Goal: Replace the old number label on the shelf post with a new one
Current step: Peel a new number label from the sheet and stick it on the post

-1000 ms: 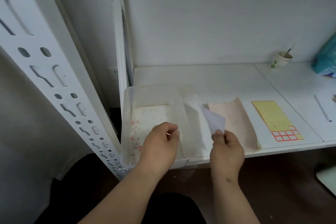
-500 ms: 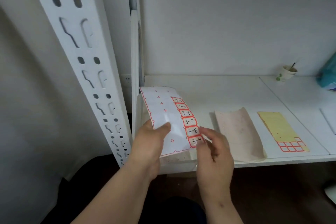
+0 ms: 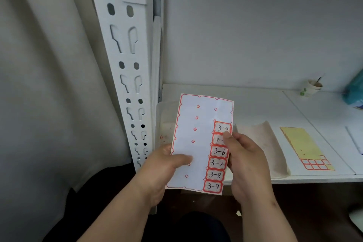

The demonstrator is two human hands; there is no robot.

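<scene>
Label sheet (image 3: 196, 143), frame centre: my left hand (image 3: 163, 165) grips its left edge to steady it, my right hand (image 3: 243, 161) pinches label 3-5 (image 3: 218, 140) for peeling; shelf post (image 3: 125, 55) waits upper left.

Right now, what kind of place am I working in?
Probably a storeroom or stockroom: a slotted metal shelf post, a bare white shelf, and a sheet of handwritten number labels in your hands.
</scene>
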